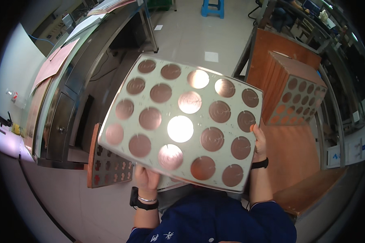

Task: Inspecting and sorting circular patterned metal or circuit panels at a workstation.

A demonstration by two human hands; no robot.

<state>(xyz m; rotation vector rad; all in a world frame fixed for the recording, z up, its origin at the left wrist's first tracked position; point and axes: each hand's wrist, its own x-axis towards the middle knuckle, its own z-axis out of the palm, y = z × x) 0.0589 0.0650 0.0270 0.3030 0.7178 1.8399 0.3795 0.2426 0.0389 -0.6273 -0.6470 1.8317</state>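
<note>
I hold a large pale square panel (182, 121) patterned with several shiny copper discs, tilted up in front of me. My left hand (147, 178) grips its lower edge from beneath, fingers hidden behind the panel. My right hand (258, 139) holds its right edge, thumb on the front face. Light glares off the discs near the middle.
A stack of similar disc-patterned panels (296, 95) stands on an orange-brown table (296, 162) at right. A copper panel with cross-shaped cutouts (109, 166) leans below a steel machine cabinet (61, 117) at left. A blue stool (213, 8) stands on the tiled floor far ahead.
</note>
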